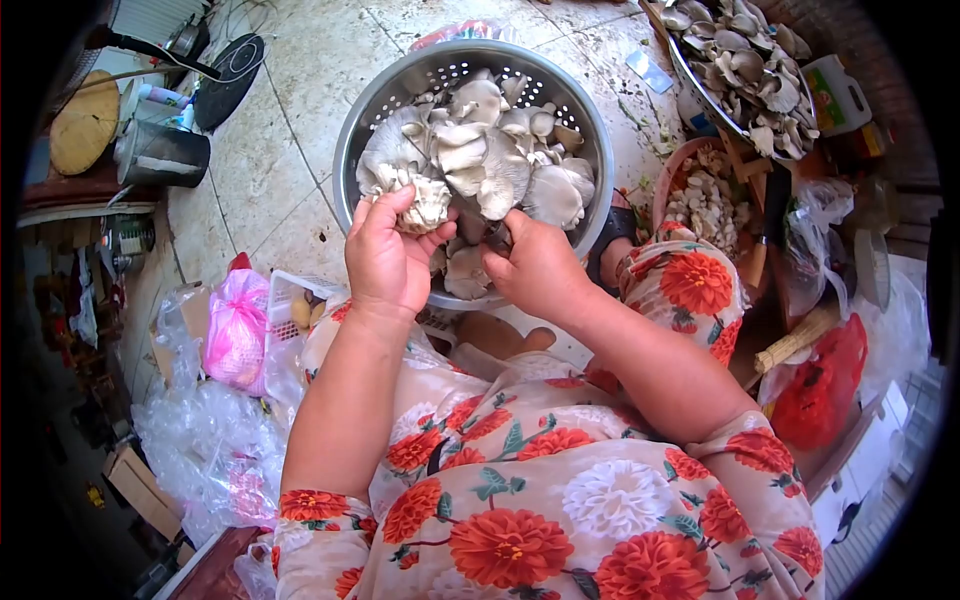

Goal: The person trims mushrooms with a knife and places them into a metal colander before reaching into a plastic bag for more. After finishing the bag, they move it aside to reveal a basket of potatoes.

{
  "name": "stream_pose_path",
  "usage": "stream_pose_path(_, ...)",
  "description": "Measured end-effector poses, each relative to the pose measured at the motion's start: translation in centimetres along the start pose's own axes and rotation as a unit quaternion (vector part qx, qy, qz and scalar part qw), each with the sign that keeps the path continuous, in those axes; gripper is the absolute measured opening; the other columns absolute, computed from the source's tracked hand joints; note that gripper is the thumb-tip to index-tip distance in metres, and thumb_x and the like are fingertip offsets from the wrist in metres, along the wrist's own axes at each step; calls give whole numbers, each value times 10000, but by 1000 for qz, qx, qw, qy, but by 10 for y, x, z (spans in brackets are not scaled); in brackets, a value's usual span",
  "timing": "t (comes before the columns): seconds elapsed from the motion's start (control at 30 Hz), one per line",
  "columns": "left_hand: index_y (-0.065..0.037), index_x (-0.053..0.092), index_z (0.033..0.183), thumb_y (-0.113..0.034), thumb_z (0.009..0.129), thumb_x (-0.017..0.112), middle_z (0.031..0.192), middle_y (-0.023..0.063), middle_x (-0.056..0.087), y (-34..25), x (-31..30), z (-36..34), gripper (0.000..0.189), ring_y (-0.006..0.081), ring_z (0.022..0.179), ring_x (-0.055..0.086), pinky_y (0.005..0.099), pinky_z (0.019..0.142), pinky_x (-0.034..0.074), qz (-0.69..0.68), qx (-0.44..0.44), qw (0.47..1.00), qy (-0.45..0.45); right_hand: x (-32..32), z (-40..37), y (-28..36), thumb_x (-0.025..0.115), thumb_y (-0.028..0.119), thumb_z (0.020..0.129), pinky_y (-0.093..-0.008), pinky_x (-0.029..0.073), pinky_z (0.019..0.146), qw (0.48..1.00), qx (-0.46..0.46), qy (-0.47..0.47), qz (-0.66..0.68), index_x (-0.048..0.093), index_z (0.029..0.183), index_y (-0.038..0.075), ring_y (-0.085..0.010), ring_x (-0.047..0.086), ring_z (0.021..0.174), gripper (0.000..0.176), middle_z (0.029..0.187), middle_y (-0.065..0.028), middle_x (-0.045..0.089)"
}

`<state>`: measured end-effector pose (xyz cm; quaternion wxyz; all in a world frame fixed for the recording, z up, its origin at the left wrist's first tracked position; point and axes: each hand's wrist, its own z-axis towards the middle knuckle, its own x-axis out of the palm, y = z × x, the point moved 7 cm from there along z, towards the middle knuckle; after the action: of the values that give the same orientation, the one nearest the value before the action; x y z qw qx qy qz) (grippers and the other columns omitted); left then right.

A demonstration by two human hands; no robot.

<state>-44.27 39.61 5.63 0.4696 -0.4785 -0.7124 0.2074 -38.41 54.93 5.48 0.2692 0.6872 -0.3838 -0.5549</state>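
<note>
A metal colander [352, 130] full of grey oyster mushrooms [480, 150] stands in front of me on the tiled floor. Over its near left part, my left hand [392, 245] has its fingers curled round a pale oyster mushroom cluster [428, 200], thumb on top. My right hand [538, 258] is closed in a fist near the colander's front rim. A short dark handle [497, 237] shows between its thumb and fingers; the rest of that tool is hidden. The two hands are a little apart, with mushrooms between and beyond them.
At the upper right is a second bowl of oyster mushrooms [740, 70]. Below it, a pinkish basin [668, 180] holds pale mushroom pieces. Plastic bags [215, 440] and a pink bag [238, 325] lie at the left. A red bag [825, 385] is at the right.
</note>
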Motion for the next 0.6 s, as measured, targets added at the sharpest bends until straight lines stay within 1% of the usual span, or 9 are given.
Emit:
stream_pose_path(0.07,-3,562,1112,-170,897,517,1024,137,653,-2,0,-1,277,283,866,653,379,725,554,-7,8,1000,-16,0,0,1,648,181,776,-445,508,728,997,-1,-7,80,599,955,4,-404,637,776,256,815,-233,650)
stream_pose_path(0.2,6,560,1121,-171,890,517,1029,141,652,-5,-4,5,294,290,875,653,386,733,550,-24,6,999,-21,2,-1,4,655,181,771,-415,510,707,992,14,17,127,618,911,7,-374,645,746,226,788,-218,650)
stream_pose_path(0.27,-14,549,1048,-136,862,547,975,141,640,-12,-5,5,222,292,816,652,406,703,548,-58,16,998,-27,4,-3,8,661,187,776,-401,509,695,987,-14,42,156,625,900,15,-353,647,724,216,770,-205,649)
stream_pose_path(0.3,-14,549,1048,-136,862,547,975,141,640,-15,-5,6,222,292,816,652,406,703,548,-58,17,998,-28,5,-3,8,661,187,776,-401,509,695,987,-15,42,156,625,900,15,-353,647,724,216,770,-205,649)
stream_pose_path(0.37,-10,561,1058,-144,855,539,978,144,643,-21,-10,5,244,295,807,653,397,700,541,-62,28,996,-61,7,-3,8,657,191,784,-403,510,705,989,-20,54,137,626,913,23,-358,649,742,213,776,-208,650)
stream_pose_path(0.53,-10,561,1025,-117,847,532,990,148,639,-18,-15,4,210,295,808,654,410,705,546,-60,34,996,-55,9,-4,7,650,197,790,-422,509,717,991,-26,48,119,615,935,9,-380,645,769,240,791,-224,648)
stream_pose_path(0.6,-14,539,1017,-91,842,528,1000,151,633,-10,-13,2,192,294,813,655,414,683,561,-61,14,998,-31,11,-3,6,645,198,792,-432,509,724,993,-19,45,110,610,941,-1,-391,642,780,250,796,-234,646)
